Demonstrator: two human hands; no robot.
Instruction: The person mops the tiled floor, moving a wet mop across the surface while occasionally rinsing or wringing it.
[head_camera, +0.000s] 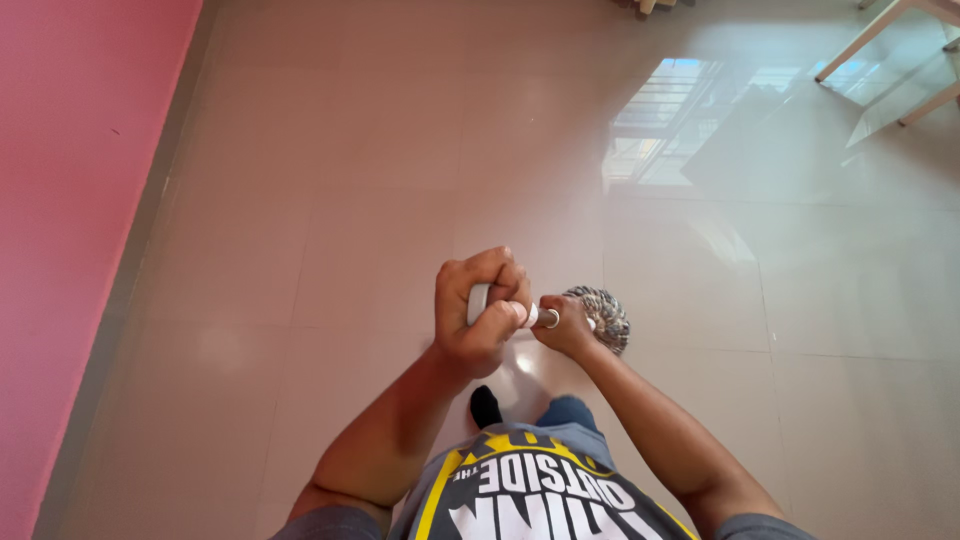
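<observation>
Person stands on the floor (330, 200), mop handle (480, 300) upright before the chest. Left hand (480, 310) wraps the top of the handle; right hand (565, 325) holds it just beside and lower, to the right. Mop head (603, 315) lies on the floor beyond the right hand. One socked foot (485, 405) sits below the hands, near the body. Wall (70, 200) runs along the left. Table legs (880, 40) stand far right, well apart from the mop.

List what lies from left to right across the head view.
Pink wall → left hand on the mop handle → right hand → mop head → table legs at the far right.
</observation>
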